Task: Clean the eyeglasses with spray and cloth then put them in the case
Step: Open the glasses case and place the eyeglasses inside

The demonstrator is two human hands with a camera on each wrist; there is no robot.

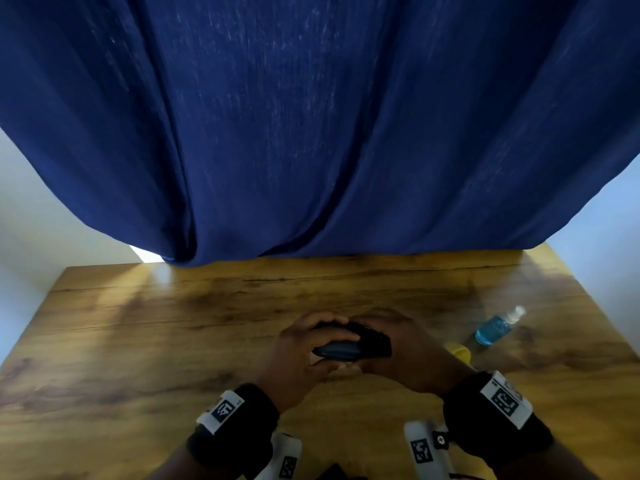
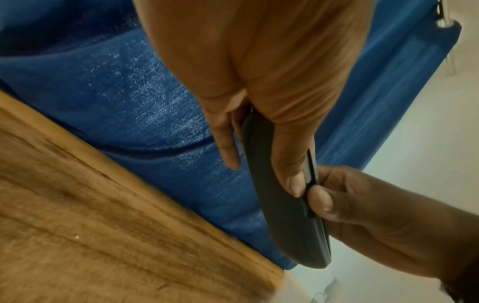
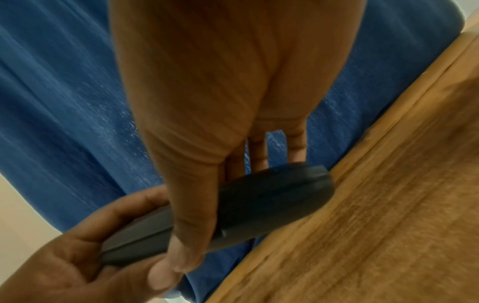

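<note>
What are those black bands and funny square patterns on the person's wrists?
Each wrist wears a wide black band. The left band and the right band each carry a white tag printed with a black square code, like a pixel puzzle. Below them, white blocks with more such codes stick out. The left hand and right hand are bare: no gloves, no rings to be seen.

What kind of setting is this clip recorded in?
Probably a room at home or a small office, though that is a guess: a wood-grain table stands against plain white walls, with a dark blue curtain hanging behind it and a spray bottle on top.
</note>
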